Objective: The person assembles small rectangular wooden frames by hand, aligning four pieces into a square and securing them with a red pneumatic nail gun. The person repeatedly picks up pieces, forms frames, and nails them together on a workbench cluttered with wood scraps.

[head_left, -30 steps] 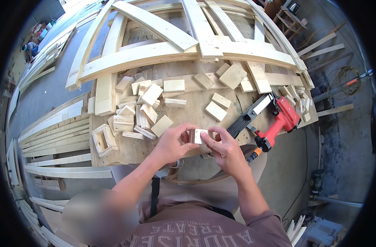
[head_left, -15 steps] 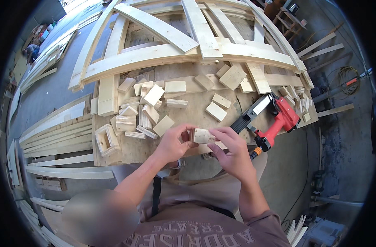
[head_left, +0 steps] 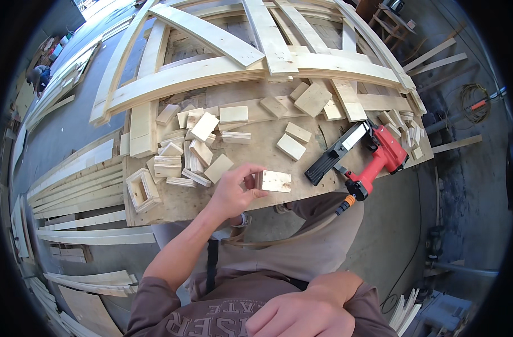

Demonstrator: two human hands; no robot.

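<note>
My left hand (head_left: 238, 191) pinches one end of a small pale wooden block (head_left: 276, 181) between thumb and fingers, above the front edge of the workbench. Small dark marks dot its top face, and its free end points right. My right hand (head_left: 307, 312) is raised close to my chest at the lower edge. Its back and bent knuckles show, but its fingertips are cut off, so what they do is hidden. To the right of the block lies a red and black nail gun (head_left: 380, 160) with an orange-collared hose fitting.
Several loose wooden blocks (head_left: 206, 127) lie heaped on the plywood bench (head_left: 256, 154), with a hollow wooden frame (head_left: 143, 190) at left. A large slatted wooden frame (head_left: 195, 73) spans the far side. An air hose (head_left: 301, 230) crosses my lap. Another person (head_left: 40, 77) crouches far left.
My right hand has let go of the block and come back toward my chest. My left hand keeps hold of the block in nearly the same place. The view has shifted slightly.
</note>
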